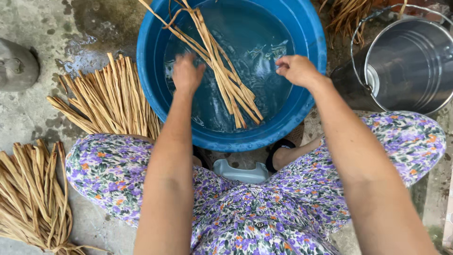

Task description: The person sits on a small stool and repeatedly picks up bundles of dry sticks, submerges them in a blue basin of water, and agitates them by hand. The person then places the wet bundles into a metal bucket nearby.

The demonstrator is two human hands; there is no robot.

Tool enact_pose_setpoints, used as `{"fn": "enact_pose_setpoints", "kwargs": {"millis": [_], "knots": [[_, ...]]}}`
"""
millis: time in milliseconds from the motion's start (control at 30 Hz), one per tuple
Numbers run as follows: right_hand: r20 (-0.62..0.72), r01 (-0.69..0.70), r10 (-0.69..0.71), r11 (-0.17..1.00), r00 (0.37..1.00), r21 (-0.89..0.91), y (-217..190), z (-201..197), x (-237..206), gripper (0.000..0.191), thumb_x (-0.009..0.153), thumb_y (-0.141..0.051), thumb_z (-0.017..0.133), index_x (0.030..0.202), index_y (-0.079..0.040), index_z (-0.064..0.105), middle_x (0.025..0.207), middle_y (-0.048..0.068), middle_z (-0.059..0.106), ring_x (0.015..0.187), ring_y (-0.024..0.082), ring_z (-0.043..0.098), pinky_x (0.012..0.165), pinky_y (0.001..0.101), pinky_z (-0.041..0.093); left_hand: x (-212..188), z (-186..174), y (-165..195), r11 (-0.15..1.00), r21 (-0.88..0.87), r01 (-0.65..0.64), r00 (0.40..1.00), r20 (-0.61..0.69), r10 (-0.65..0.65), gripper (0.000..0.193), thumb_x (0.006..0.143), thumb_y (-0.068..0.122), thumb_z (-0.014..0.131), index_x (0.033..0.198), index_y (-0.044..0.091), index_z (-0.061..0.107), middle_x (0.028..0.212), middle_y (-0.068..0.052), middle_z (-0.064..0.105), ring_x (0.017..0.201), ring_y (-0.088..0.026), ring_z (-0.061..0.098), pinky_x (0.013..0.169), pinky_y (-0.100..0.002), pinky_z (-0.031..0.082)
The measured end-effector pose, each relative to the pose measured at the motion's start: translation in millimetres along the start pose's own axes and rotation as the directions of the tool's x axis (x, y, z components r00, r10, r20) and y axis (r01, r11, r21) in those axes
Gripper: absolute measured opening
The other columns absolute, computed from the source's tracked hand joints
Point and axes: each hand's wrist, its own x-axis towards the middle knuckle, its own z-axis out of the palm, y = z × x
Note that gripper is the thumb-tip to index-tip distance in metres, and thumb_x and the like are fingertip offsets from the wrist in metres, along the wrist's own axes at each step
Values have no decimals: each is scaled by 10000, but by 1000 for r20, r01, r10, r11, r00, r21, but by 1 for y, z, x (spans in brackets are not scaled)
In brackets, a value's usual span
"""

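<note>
1. Soaking is the step in hand, by my judgement: both of your hands are over the blue basin (155,71), which holds clear water and a loose bunch of tan reed strips (222,75).

2. Your left hand (187,73) is at the water, just left of the strips. It is blurred, and I cannot tell whether its fingers are apart or closed, or whether they touch a strip.

3. Your right hand (297,70) hangs above the water near the basin's right rim, well to the right of the strips. Its fingers are curled loosely together and grip nothing that shows.

4. The strips lie between your two hands, closer to the left fingers. Their long axis runs diagonally: the far ends rest up over the basin's far-left rim, dry, and the near ends fan out under water toward the near-right side.

5. To do this step well, press along the length of the strips, not across, so the bunch stays aligned. Bring the right fingers in beside the near ends and the left fingers toward the raised far ends, and push those under; as they lie, that part gets no water.

6. Keep the bunch gathered; the near ends are already splaying.

7. Beyond your left fingers, dry bundles (106,99) lie on the concrete floor. Beyond your right fingers stands a metal bucket (410,66).
</note>
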Motion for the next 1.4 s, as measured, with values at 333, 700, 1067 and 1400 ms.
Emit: {"fn": "enact_pose_setpoints", "kwargs": {"millis": [333,700,1067,1400], "knots": [[-22,-50,61,941,998,334,-11,136,19,610,977,-379,663,1485,-90,488,1331,186,649,1216,302,630,1034,394,484,-65,95,-15,882,-373,288,913,384,-135,559,909,342,755,1359,49,598,1119,-173,738,1067,-306,704,924,-401,533],[261,-141,86,970,961,199,1,160,11,135,894,-202,759,963,-86,751,898,95,754,800,208,694,719,368,538,-97,112,-8,736,-180,653,400,907,-134,349,877,127,673,1223,89,695,948,-83,758,766,-195,720,569,-353,556],[355,-140,-30,884,934,445,-2,163,9,267,863,-166,720,1113,-101,787,985,93,800,884,210,703,775,341,554,-98,124,-12,577,-505,641,660,747,-80,503,774,184,842,1229,59,667,1067,-131,767,945,-275,753,819,-400,606],[-133,-278,396,811,909,515,-1,165,14,483,950,-259,645,1370,-37,557,1328,252,627,1219,404,608,1001,459,485,-89,110,-14,336,-613,715,698,656,-289,427,868,141,729,1250,56,559,888,-161,650,700,-312,633,580,-479,497]]}}
